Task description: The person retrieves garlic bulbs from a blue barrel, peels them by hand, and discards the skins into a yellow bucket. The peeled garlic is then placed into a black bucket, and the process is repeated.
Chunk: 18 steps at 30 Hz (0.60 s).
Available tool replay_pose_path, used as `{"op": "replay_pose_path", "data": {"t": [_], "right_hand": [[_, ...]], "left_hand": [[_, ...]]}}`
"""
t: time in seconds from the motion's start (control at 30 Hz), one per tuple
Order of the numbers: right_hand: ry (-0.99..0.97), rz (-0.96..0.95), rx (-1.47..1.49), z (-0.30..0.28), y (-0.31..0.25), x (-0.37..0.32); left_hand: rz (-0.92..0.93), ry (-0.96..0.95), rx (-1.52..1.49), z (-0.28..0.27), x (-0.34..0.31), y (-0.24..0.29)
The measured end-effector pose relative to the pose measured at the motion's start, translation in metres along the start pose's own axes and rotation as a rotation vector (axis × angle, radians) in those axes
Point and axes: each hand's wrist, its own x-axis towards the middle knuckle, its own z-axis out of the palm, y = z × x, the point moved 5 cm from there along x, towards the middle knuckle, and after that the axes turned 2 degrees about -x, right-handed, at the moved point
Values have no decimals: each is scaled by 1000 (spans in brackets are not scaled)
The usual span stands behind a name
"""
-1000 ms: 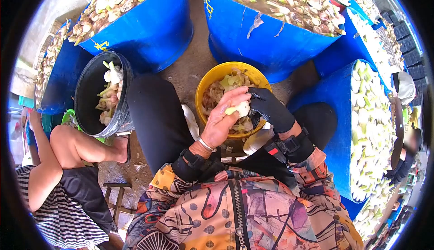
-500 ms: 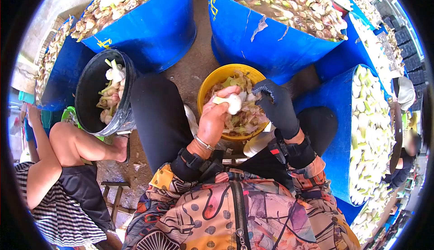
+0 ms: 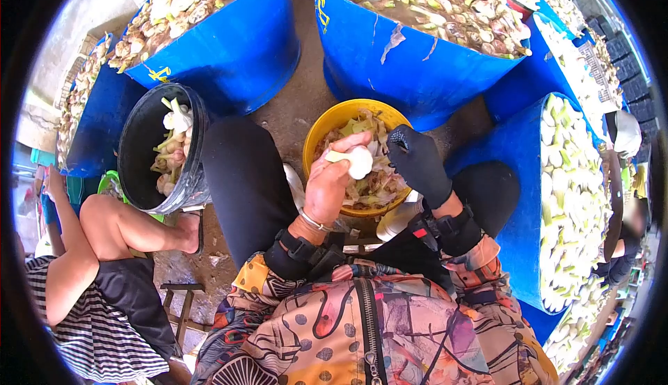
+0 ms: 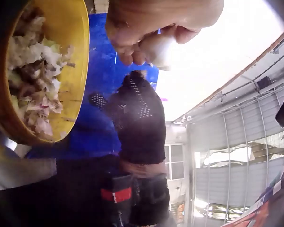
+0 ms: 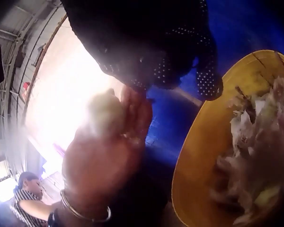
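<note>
My bare left hand [image 3: 328,189] holds a white garlic bulb [image 3: 360,162] between thumb and fingers, its pale stem pointing left. A blurred view of the same bulb [image 5: 107,113] shows in the right wrist view. My right hand [image 3: 420,166], in a dark glove with white dots, is just right of the bulb, apart from it in the head view. Its thumb [image 4: 98,100] spreads away from the fingers, and nothing shows in its grasp. Below both hands is a yellow bucket [image 3: 312,141] with loose garlic skins [image 4: 47,80] inside.
A black bucket [image 3: 132,166] with garlic bulbs [image 3: 174,150] is by my left knee. Large blue tubs [image 3: 410,72] of garlic stand ahead, and another [image 3: 504,225] of pale peeled garlic is at my right. A person in striped clothing [image 3: 90,329] sits at the left.
A second ago both hands met at the garlic bulb over the yellow bucket. The gloved right hand has since drawn off to the right, while the left hand keeps holding the bulb.
</note>
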Motion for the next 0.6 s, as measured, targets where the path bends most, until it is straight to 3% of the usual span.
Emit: {"op": "replay_pose_path", "data": {"t": [0.1,0.2,0.3,0.4,0.5,0.6], "right_hand": [[-71,37,-126,11,7,-5],[26,-267,-322,14,-8,-12],[15,-219,-196,6,-7,-4],[-409,123,415,19,-1,-6],[-317,-22,521,33,-24,-14],[-322,85,834,39,-21,-15]], "left_hand": [[-43,-11,-178,2,3,-1],[-76,-13,-318,0,0,3],[-63,-28,-401,0,3,6],[-27,-23,-348,-5,3,6],[-29,12,-246,-3,3,7],[-53,-17,-142,0,3,8]]}}
